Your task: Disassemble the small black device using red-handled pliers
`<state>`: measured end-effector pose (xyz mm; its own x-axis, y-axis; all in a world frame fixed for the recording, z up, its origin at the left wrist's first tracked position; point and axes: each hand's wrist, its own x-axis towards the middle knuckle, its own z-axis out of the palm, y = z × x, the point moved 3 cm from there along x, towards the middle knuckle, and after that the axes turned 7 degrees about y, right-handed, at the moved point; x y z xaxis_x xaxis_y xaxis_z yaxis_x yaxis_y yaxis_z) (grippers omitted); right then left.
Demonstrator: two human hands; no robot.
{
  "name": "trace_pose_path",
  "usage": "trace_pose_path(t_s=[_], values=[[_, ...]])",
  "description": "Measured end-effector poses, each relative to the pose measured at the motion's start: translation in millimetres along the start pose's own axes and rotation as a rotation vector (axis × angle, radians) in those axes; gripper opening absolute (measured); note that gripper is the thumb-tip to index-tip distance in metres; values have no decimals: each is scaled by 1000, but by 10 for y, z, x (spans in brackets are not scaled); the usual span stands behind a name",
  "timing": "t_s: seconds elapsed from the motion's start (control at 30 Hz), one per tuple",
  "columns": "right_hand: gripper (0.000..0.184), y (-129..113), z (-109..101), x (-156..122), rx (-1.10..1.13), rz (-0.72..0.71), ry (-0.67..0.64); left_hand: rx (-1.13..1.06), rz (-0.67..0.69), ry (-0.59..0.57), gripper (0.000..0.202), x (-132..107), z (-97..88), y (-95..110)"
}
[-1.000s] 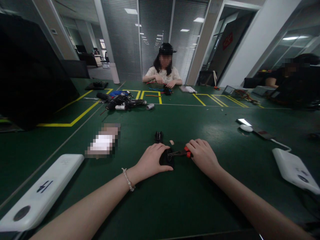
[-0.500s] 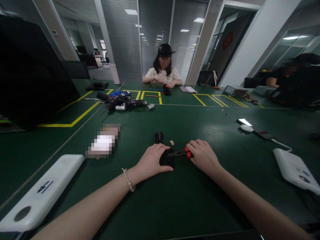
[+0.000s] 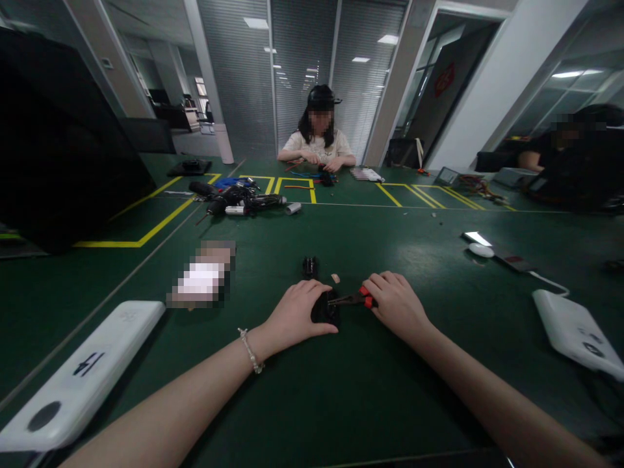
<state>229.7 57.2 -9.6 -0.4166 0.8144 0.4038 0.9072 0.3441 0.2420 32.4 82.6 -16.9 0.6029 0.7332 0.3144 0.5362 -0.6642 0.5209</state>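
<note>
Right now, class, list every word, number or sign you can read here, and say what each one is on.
"14": on the left white device, near edge of the table.
Red sign at the back: too blurred to read.
Dark marks on the right white device: too small to read.

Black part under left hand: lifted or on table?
Down: the black part sits on the table, left hand cupped over it, pliers in the right hand at its top.
</note>
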Motion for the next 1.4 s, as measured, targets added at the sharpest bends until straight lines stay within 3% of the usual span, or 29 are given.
trace_pose_path(t_s=[1.4], values=[[33,21,4,-27,-28,14,-53,-12,2,-10,64,-1,3,-1]])
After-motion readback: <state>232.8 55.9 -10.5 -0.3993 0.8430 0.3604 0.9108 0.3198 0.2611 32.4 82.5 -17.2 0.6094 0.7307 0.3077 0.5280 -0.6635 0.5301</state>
